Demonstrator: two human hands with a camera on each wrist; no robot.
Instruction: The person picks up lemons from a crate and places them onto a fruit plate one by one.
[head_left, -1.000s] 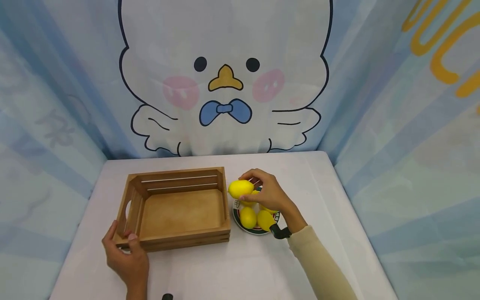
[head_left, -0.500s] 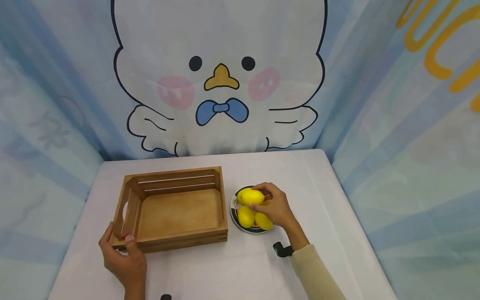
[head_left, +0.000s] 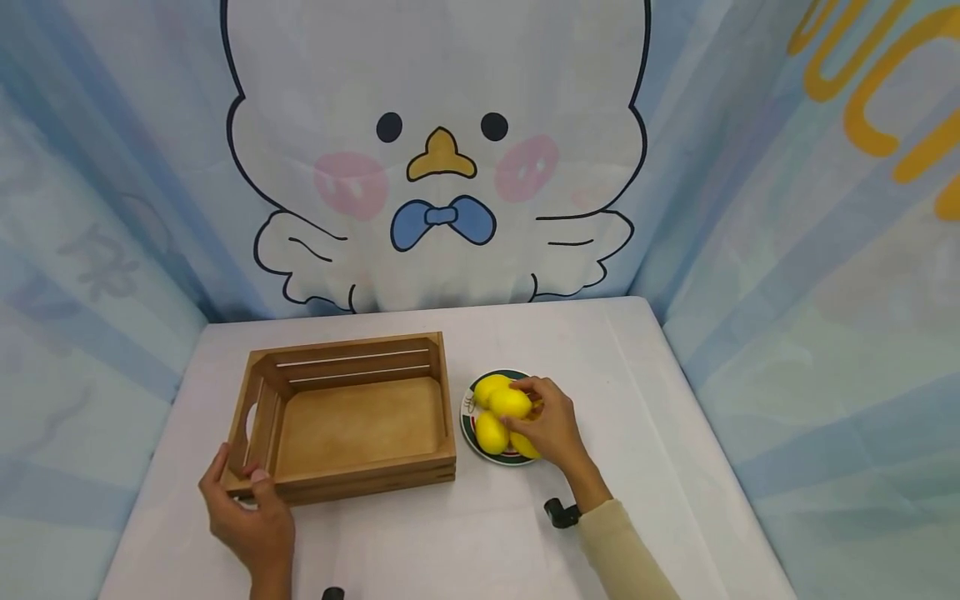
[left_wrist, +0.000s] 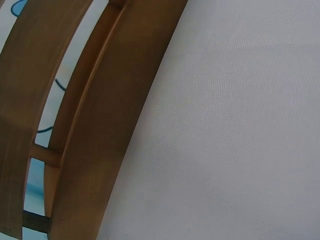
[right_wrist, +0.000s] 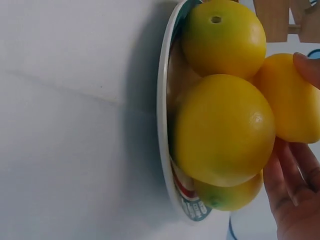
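In the head view my right hand (head_left: pixel 551 422) holds a yellow lemon (head_left: pixel 509 403) between thumb and fingers, over the other lemons on a small patterned plate (head_left: pixel 467 442). The right wrist view shows the held lemon (right_wrist: pixel 290 100) against the lemons behind it, thumb on one side and fingers on the other. Several lemons, among them a front one (head_left: pixel 491 433), lie on the plate, partly covered by that hand. My left hand (head_left: pixel 251 521) grips the near left corner of a slatted wooden crate (head_left: pixel 360 483), whose inside holds nothing.
The crate stands just left of the plate on a white-covered table (head_left: pixel 480 542). Blue and white printed curtains (head_left: pixel 442 275) enclose the back and sides. A black wrist camera (head_left: pixel 561 513) sits below the right wrist.
My right hand has moved from beside the crate's right edge rightward and down over the plate, still holding the lemon. The left hand stays on the crate corner.
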